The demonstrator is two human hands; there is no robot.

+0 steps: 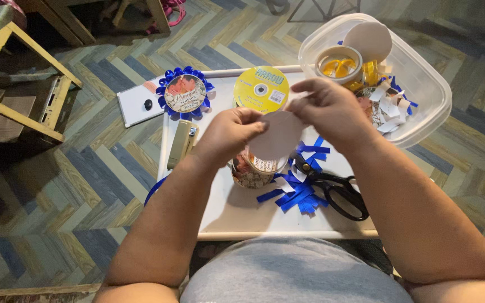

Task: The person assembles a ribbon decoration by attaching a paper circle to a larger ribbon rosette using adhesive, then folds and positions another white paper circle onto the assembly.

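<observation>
body: two bare forearms, no sleeves in view | left hand (228, 134): bare, no ring, watch or glove to be seen | right hand (329, 106): bare, no ring, watch or glove to be seen | clothing: plain grey shirt (293, 272) below and behind the hands, smooth knit, no print, rounded over the belly

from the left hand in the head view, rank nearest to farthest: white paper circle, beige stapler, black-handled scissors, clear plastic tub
1. White paper circle: pinched in the left hand, to its right.
2. Beige stapler: just left of that hand, on the white tray.
3. Black-handled scissors: lower right, among blue ribbon scraps.
4. Clear plastic tub: far upper right, off the tray.
</observation>
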